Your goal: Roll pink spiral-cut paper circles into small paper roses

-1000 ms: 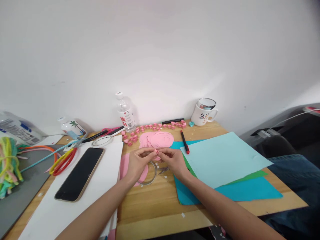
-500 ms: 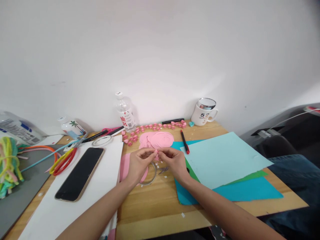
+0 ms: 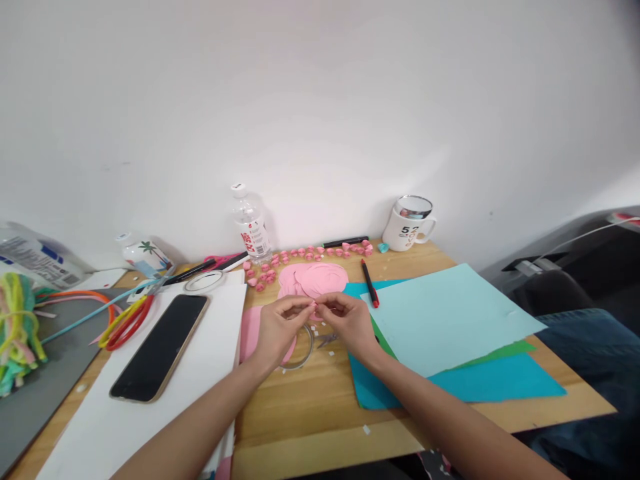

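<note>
My left hand [image 3: 279, 325] and my right hand [image 3: 349, 321] meet above the wooden table [image 3: 310, 407], fingertips pinched together on a tiny pink paper piece [image 3: 315, 307]. Under them lies a clear tape roll [image 3: 302, 347] beside small scissors [image 3: 327, 341]. Just beyond are round pink paper sheets [image 3: 313, 278] and a row of small folded pink pieces [image 3: 305, 255].
A phone [image 3: 160, 347] lies on white paper [image 3: 150, 400] at left, with coloured pipe cleaners [image 3: 120, 320] beside it. Light blue, green and teal sheets [image 3: 445, 320] lie at right. A red pen [image 3: 369, 283], a water bottle [image 3: 250, 227] and a mug [image 3: 410, 225] stand near the wall.
Both hands stay pinched on the pink piece; the fingers shift slightly, the right hand a little toward the left. Nothing else has moved.
</note>
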Demonstrator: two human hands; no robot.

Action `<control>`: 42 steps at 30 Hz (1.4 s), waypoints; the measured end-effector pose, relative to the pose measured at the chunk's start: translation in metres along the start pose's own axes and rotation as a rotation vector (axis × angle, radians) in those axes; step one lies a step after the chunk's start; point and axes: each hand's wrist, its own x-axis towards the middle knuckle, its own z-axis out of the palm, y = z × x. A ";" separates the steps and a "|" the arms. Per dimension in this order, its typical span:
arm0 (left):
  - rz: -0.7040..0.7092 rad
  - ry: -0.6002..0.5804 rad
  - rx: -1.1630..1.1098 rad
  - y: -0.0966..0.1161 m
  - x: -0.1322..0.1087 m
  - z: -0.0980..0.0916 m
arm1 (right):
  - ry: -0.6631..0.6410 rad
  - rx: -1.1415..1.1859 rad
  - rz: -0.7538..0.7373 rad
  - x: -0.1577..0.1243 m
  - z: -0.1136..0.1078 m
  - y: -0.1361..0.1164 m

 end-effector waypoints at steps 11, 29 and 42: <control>-0.023 0.022 0.013 -0.003 -0.001 0.002 | -0.006 0.013 -0.002 0.001 0.000 0.003; 0.057 -0.042 0.043 -0.013 -0.002 0.003 | 0.046 0.063 0.072 -0.001 0.006 0.004; 0.035 -0.039 0.063 -0.020 0.000 0.004 | 0.068 -0.077 -0.016 -0.006 0.011 0.002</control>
